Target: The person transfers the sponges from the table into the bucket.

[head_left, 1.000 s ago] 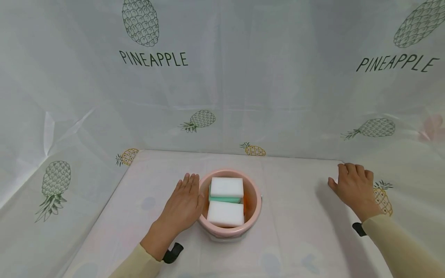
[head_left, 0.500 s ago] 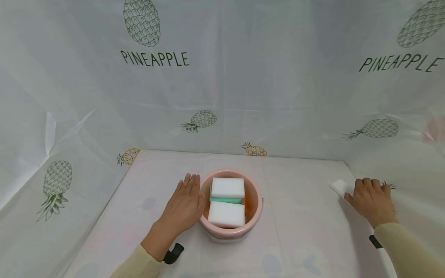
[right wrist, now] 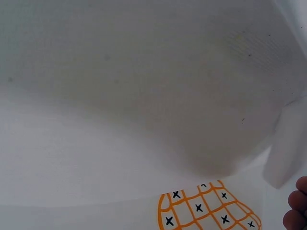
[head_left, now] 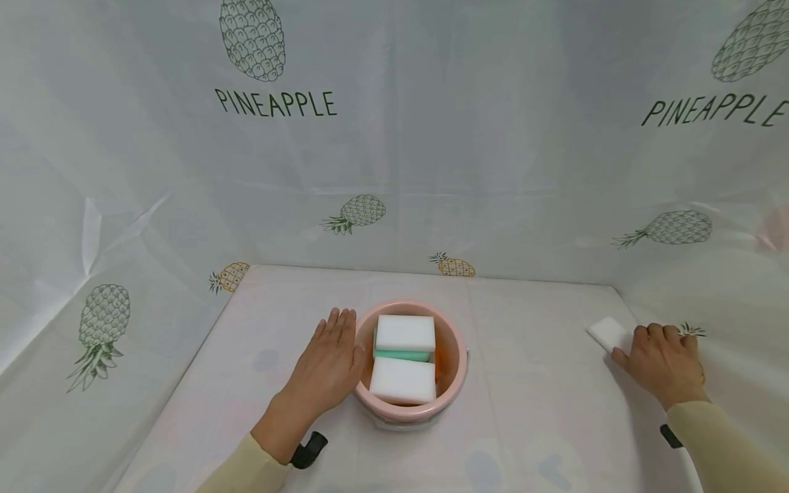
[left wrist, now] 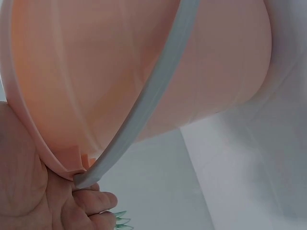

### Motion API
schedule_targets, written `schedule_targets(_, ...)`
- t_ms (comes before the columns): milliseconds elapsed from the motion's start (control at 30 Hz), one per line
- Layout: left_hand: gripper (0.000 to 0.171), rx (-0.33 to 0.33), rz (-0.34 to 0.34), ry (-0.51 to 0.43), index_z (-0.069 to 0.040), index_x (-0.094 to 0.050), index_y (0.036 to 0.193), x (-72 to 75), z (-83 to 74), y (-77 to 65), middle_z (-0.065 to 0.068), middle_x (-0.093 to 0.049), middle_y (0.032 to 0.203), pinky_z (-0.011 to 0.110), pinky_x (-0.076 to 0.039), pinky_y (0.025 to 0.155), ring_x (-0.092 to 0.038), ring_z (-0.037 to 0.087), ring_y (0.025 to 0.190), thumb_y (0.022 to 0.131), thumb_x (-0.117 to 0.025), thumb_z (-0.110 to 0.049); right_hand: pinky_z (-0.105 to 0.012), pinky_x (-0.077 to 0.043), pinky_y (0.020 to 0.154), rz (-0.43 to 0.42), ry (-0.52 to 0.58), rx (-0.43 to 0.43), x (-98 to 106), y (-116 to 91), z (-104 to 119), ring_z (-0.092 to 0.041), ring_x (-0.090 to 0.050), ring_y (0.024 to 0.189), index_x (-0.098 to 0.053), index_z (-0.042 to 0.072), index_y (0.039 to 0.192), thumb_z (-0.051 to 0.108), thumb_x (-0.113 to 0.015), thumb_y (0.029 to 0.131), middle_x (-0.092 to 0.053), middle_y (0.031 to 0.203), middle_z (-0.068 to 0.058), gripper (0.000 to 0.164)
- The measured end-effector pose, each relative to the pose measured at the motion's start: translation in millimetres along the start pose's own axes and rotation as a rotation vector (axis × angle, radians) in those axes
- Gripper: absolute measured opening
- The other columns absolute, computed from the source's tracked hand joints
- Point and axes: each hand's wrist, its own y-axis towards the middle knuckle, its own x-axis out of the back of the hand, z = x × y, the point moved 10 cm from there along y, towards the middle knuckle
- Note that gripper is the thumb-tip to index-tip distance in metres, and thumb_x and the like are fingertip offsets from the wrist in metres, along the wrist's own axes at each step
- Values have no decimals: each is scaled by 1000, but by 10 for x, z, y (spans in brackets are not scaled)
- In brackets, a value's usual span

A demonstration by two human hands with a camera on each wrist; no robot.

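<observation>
A pink bucket (head_left: pixel 409 413) stands mid-table, holding a white-topped sponge with a green lower layer (head_left: pixel 403 356) and another white sponge (head_left: pixel 403 381) in front of it. My left hand (head_left: pixel 329 366) rests with straight fingers against the bucket's left rim. In the left wrist view, the palm lies at the rim beside the grey handle (left wrist: pixel 139 110). Over at the table's right side, my right hand (head_left: pixel 662 363) grips a white sponge (head_left: pixel 607 333), whose end sticks out to the left. Part of this sponge (right wrist: pixel 285 148) shows near the fingertips (right wrist: pixel 296 206) in the right wrist view.
A pale cloth covers the table (head_left: pixel 524 383). Behind and at both sides hang sheets (head_left: pixel 493 157) printed with pineapples. Something orange (head_left: pixel 440 361) shows inside the bucket beside the sponges.
My right hand has moved right and toward me, and a white sponge has come into sight in its grip. The left hand and the bucket have stayed in place.
</observation>
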Motion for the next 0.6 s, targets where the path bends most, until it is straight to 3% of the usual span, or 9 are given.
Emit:
schedule_targets(233, 62, 3, 9, 4, 10, -33, 160, -14, 5, 1, 25, -36, 167, 55, -22, 131, -25, 41, 160, 112, -41, -29, -68, -39, 78, 39, -16, -31, -58, -41, -17, -51, -49, 93, -54, -12, 98, 55, -69, 94, -56, 91, -28, 69)
schedule_targets(600, 62, 0, 7, 4, 11, -34, 159, 5, -9, -5, 26, -36, 166, 56, -23, 130, -25, 42, 160, 112, -42, -29, -67, -40, 75, 20, 2, -36, -46, -38, -2, -51, -50, 90, -50, -11, 93, 49, -71, 93, -54, 88, -29, 63)
